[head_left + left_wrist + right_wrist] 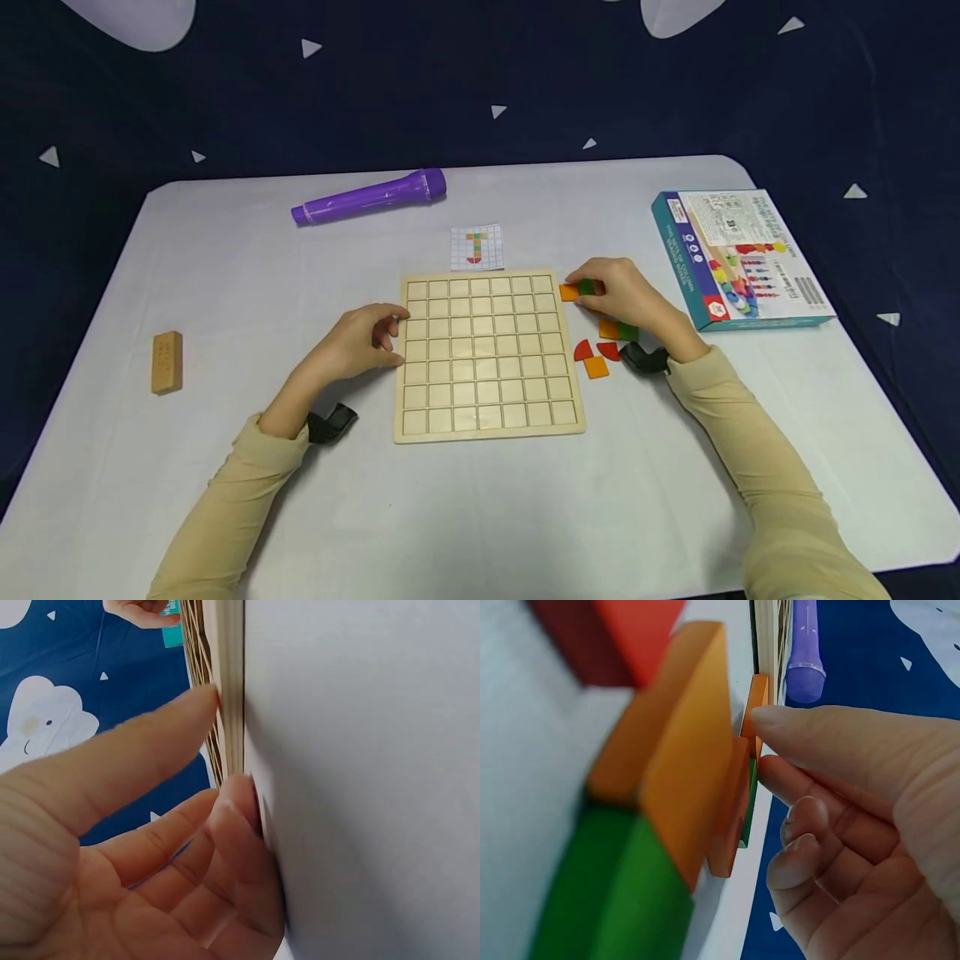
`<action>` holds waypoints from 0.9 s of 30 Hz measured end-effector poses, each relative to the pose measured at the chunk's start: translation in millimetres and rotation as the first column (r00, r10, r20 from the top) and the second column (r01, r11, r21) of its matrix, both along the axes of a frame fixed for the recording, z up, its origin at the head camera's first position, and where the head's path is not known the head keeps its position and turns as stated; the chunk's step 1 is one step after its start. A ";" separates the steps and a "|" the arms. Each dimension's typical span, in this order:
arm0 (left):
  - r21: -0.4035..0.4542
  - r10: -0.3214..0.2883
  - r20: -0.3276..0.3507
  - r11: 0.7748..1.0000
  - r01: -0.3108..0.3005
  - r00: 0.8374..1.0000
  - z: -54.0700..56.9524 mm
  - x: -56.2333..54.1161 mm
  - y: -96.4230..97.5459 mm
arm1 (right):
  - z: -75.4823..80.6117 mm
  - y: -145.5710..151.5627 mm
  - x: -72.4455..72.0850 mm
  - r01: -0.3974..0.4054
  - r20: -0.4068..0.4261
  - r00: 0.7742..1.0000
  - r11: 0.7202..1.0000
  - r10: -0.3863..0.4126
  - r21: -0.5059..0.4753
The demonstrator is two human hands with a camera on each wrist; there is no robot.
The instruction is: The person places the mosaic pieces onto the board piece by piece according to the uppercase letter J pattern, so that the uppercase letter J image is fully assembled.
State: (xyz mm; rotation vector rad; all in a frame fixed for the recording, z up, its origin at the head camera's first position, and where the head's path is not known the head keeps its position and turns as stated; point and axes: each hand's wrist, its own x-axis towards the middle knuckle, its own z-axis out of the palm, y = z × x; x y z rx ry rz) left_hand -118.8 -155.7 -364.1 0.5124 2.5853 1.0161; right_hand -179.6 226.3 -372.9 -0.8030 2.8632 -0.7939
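On the white tabletop the board lies flat, its grid bare. The left hand touches its left edge with thumb and forefinger, tips spread well apart, the other fingers bent in loosely. The right hand is at the orange tile, just beside the board's upper right corner; thumb and forefinger are set close about the tile, but whether they have clamped it I can't tell. A green tile lies next to it, partly under the fingers. Nearer the person are more tiles, orange, green and red, two of the red ones rounded.

The tiles look like painted wood to me: light, stiff, hardly fragile, perhaps a little slick on the face. I'd take one by two opposite edges, as they lie low. The board seems light and rigid too, best steadied at its rim.

The card beyond the board shows a coloured figure on a grid, without words I can read. The box carries a barcode and a red badge; "COLUMN" seems legible along its side, the rest too small.
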 end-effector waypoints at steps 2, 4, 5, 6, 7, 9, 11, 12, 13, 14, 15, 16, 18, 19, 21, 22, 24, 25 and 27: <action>0.004 0.000 -0.002 1.000 0.000 1.000 -1.2 -0.4 -0.4 | -1.1 0.4 -0.5 -0.003 0.004 1.000 1.000 0.003 0.007; 0.008 0.000 -0.006 1.000 0.000 1.000 -2.5 -0.9 -1.1 | -1.3 0.7 -0.6 -0.004 0.006 1.000 1.000 0.004 0.012; 0.010 0.001 -0.004 1.000 -0.001 1.000 -2.8 -1.2 -1.3 | -1.4 0.8 -0.7 -0.007 0.004 1.000 1.000 0.007 0.014; 0.011 0.002 -0.003 1.000 -0.002 1.000 -3.1 -1.4 -1.7 | -1.5 0.8 -0.8 -0.011 0.002 1.000 1.000 0.011 0.017; 0.011 0.002 -0.002 1.000 -0.002 1.000 -3.6 -1.7 -2.1 | -1.5 0.7 -0.9 -0.015 -0.001 1.000 1.000 0.015 0.022; 0.010 0.002 0.002 1.000 -0.002 1.000 -4.4 -2.2 -2.9 | -1.5 0.7 -0.9 -0.021 -0.005 1.000 0.999 0.022 0.032; 0.009 0.002 0.007 1.000 -0.002 1.000 -5.1 -2.5 -3.4 | -1.6 0.6 -0.9 -0.027 -0.011 1.000 0.999 0.027 0.047; 0.010 0.001 0.007 1.000 -0.001 1.000 -5.6 -2.6 -3.7 | -1.6 0.5 -0.8 -0.027 -0.013 1.000 0.998 0.028 0.053; 0.011 0.000 0.008 1.000 0.000 1.000 -6.2 -2.7 -4.0 | -1.6 0.3 -0.7 -0.026 -0.015 1.000 0.998 0.027 0.060; 0.014 0.001 0.009 1.000 -0.001 1.000 -6.6 -2.6 -4.1 | -1.5 0.2 -0.7 -0.024 -0.017 1.000 0.998 0.025 0.064; 0.015 0.001 0.008 1.000 -0.001 1.000 -6.9 -2.7 -4.3 | -1.3 0.0 -0.5 -0.023 -0.021 0.999 0.997 0.024 0.067; 0.015 0.001 0.008 1.000 -0.001 1.000 -7.3 -2.8 -4.7 | -1.2 -0.2 -0.4 -0.023 -0.026 0.999 0.997 0.025 0.070; 0.020 0.003 0.009 1.000 -0.003 1.000 -7.6 -2.8 -5.0 | -0.7 -0.4 -0.1 -0.022 -0.035 0.999 0.997 0.025 0.071; 0.021 0.005 0.009 1.000 -0.005 1.000 -8.1 -3.1 -5.5 | -0.4 -0.4 0.1 -0.021 -0.042 0.999 0.997 0.025 0.072; 0.026 0.008 0.012 1.000 -0.008 1.000 -8.7 -3.5 -6.4 | 0.5 -0.7 1.0 -0.017 -0.055 0.998 0.997 0.021 0.073; 0.031 0.009 0.015 0.999 -0.010 1.000 -8.9 -3.8 -6.7 | 1.3 -0.8 1.4 -0.016 -0.061 0.998 0.997 0.020 0.073; 0.043 0.013 0.018 0.999 -0.014 1.000 -9.8 -4.7 -7.6 | 3.0 -1.7 2.4 -0.010 -0.069 0.998 0.997 0.015 0.073; 0.052 0.016 0.020 0.999 -0.017 1.000 -10.4 -5.3 -8.1 | 4.0 -2.3 2.9 -0.007 -0.072 0.997 0.997 0.012 0.073; 0.068 0.027 0.029 0.997 -0.029 0.999 -11.6 -6.6 -8.7 | 6.4 -3.6 3.8 -0.006 -0.077 0.997 0.998 0.011 0.070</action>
